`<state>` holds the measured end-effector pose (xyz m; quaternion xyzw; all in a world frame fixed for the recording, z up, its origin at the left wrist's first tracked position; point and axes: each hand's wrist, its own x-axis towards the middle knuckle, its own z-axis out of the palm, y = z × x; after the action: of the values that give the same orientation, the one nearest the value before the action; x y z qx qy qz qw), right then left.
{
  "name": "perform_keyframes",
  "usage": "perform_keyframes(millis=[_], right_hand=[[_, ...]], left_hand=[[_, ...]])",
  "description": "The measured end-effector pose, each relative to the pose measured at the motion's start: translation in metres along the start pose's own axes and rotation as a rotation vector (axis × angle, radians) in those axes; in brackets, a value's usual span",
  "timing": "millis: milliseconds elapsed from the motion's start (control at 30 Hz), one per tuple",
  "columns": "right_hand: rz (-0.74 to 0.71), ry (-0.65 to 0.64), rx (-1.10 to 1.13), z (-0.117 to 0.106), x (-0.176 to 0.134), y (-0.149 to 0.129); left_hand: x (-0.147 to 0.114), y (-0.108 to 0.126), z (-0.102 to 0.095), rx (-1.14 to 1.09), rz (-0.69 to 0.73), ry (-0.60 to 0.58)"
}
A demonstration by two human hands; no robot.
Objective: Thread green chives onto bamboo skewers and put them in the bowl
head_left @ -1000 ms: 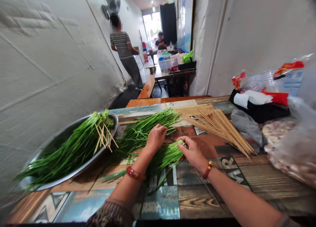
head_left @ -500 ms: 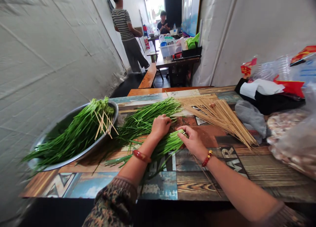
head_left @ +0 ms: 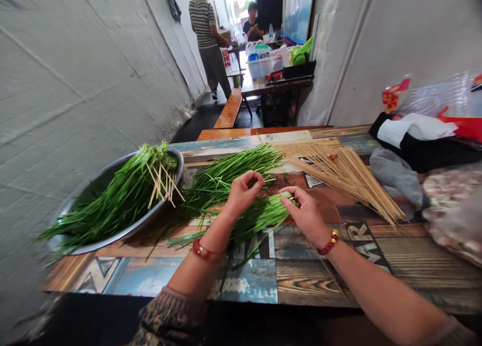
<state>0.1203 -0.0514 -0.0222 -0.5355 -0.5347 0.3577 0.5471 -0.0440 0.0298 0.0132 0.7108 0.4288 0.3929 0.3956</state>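
Note:
My right hand (head_left: 307, 215) pinches the pale cut ends of a bunch of garlic chives (head_left: 263, 216), whose green leaves trail left across the table. A thin bamboo skewer (head_left: 331, 273) slants out below that hand; whether the fingers hold it is hidden. Just above the bunch, my left hand (head_left: 244, 190) is curled with thumb and fingertips together; anything between them is too small to make out. Behind it lies a loose pile of chives (head_left: 233, 173). Many bamboo skewers (head_left: 350, 178) are fanned out beyond my right hand.
On the left, a metal basin (head_left: 141, 230) holds chives threaded on skewers. At right sit a grey plastic bag (head_left: 395, 178) and a clear bag of pale pinkish pieces (head_left: 455, 200). Farther back are a bench (head_left: 229, 110), a table with bins (head_left: 263, 67), and two people.
My left hand has lifted slightly off the chives, its fingers curling together. My right hand stays at the bunch's cut ends. The view has shifted a little; the standing person has moved farther away.

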Motion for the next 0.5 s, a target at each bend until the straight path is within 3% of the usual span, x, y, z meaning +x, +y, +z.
perform_keyframes(millis=[267,500], right_hand=[[0.005,-0.073,-0.07,-0.006,-0.003,-0.013],[0.013,-0.13,-0.098,-0.005,-0.004,-0.011]], left_hand=[[-0.017,-0.005,0.009,-0.205,-0.143,-0.075],[-0.02,0.0,0.014,-0.316,-0.165,-0.064]])
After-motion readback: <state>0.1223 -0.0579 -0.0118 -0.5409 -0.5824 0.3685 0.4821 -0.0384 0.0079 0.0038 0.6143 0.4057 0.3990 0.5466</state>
